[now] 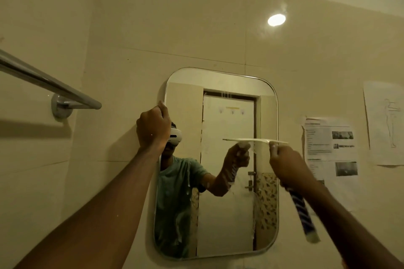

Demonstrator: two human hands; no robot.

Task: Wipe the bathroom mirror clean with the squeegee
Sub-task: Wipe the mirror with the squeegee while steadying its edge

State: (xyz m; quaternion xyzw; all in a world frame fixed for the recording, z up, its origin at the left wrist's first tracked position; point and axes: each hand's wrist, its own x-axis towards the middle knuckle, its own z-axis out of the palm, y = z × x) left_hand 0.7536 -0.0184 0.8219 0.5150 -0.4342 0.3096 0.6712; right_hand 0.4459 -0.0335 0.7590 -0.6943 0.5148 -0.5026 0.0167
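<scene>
A rounded-corner mirror [227,214] hangs on the beige tiled wall, with wet streaks running down its left and right parts. My right hand [288,166] is shut on the squeegee [302,209], whose blue-striped handle sticks out below my fist. Its pale blade lies level against the glass near the mirror's right edge, about a third of the way down. My left hand [153,129] is closed over the mirror's upper left edge. The mirror reflects a person in a green shirt and both arms.
A chrome towel rail [48,83] juts from the wall at the left, close to my left arm. Two printed paper sheets [330,148] are stuck to the wall right of the mirror. A bright light spot [276,20] shines on the tiles above.
</scene>
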